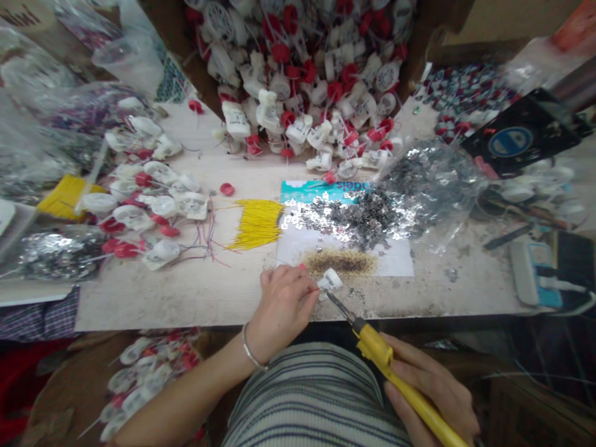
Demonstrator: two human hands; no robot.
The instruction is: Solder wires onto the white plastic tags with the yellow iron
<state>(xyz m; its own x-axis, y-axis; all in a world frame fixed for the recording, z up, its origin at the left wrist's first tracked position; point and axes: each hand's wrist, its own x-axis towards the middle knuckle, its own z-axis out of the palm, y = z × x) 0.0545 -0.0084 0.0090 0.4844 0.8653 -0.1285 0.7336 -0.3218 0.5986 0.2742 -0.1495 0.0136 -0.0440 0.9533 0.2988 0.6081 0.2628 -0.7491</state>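
Observation:
My left hand [289,299] is closed at the table's front edge, its fingertips pinching a thin wire beside a small white plastic part [330,280]. That part has a round end, and a bit of red shows behind my fingers. In my right hand [431,388] is a yellow soldering iron [376,351], its metal tip angled up and left to the white part. Whether the tip touches the wire is too small to tell. Just behind lies a white sheet [395,266] with a brown, scorched-looking patch.
Small shiny metal pieces [367,214] spill from a clear bag [433,186]. Left of them are yellow wires [258,223] and white-and-red parts [158,202]. A box of similar parts [298,74] stands behind. At right sit a power strip [535,273] and a black device [521,133].

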